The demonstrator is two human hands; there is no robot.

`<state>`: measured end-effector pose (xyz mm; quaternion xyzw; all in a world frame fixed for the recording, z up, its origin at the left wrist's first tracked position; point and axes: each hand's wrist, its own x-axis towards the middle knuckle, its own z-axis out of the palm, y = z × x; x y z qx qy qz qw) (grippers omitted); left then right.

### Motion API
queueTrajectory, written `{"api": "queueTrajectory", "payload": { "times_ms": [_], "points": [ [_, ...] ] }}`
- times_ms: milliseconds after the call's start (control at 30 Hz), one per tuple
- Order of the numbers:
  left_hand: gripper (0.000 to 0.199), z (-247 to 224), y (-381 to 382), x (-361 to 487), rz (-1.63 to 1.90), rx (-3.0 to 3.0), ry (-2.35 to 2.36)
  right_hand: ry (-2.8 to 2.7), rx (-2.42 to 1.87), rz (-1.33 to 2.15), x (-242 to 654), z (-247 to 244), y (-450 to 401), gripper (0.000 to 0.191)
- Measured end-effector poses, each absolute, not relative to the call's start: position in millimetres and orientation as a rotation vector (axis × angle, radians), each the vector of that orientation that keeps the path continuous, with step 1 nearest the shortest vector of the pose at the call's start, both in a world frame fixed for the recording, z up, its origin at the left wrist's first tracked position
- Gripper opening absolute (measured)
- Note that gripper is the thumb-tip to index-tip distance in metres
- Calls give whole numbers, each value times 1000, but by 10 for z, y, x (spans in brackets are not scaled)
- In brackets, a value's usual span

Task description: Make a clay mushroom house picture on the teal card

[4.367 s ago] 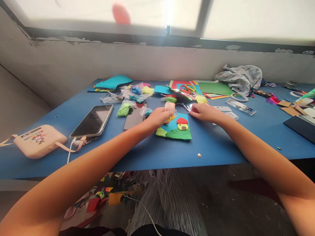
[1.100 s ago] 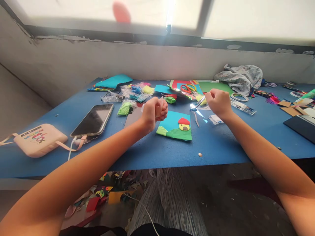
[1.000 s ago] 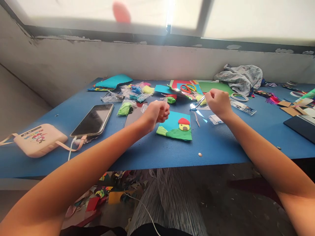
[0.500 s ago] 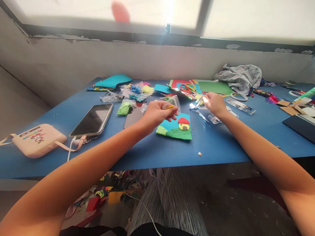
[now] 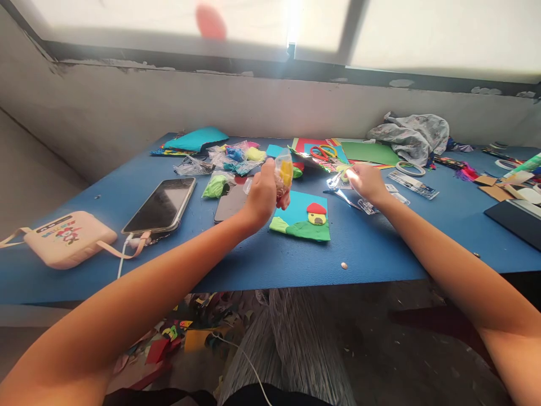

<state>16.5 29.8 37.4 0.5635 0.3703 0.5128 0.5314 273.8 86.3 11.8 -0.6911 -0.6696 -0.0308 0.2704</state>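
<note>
My left hand (image 5: 261, 194) is closed around a small clear plastic bag with yellow clay (image 5: 286, 170) in it, raised above the table. Just right of it and lower lies a picture card (image 5: 301, 217) with a blue sky, green hills and a red-roofed yellow mushroom house in relief. Farther right, my right hand (image 5: 367, 181) has its fingers pinched together at a shiny, clear or metallic piece (image 5: 335, 180); glare hides what it is. Below those fingers a thin blue-and-silver tool (image 5: 344, 197) lies on the table.
At left are a phone (image 5: 160, 206) and a pink power bank (image 5: 70, 239) with a cable. Bagged coloured clay (image 5: 236, 155), scissors (image 5: 323, 152), coloured paper (image 5: 367, 151), a tape roll (image 5: 409, 168) and a crumpled cloth (image 5: 416, 135) lie toward the wall. A small shell-like bit (image 5: 344, 265) sits near the front edge.
My left hand has turned upright and shifted slightly left, so the bag with yellow clay now points up. My right hand has dropped a little toward the table.
</note>
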Motion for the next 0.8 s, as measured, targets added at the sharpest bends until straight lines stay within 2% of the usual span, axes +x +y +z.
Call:
{"api": "queueTrajectory", "payload": {
  "times_ms": [300,433,600,800],
  "points": [
    [27,397,275,193,1159,1426,951,-1804,-1850,-68,2697,135,832,25],
    [25,384,286,185,1166,1412,937,-1808,-1822,-49,2699,136,826,23],
    [27,377,293,175,1138,1418,908,-1847,-1716,14,2639,190,765,30],
    [32,338,302,197,1114,1452,1015,-2052,-1422,280,2283,270,463,63]
  ]
}}
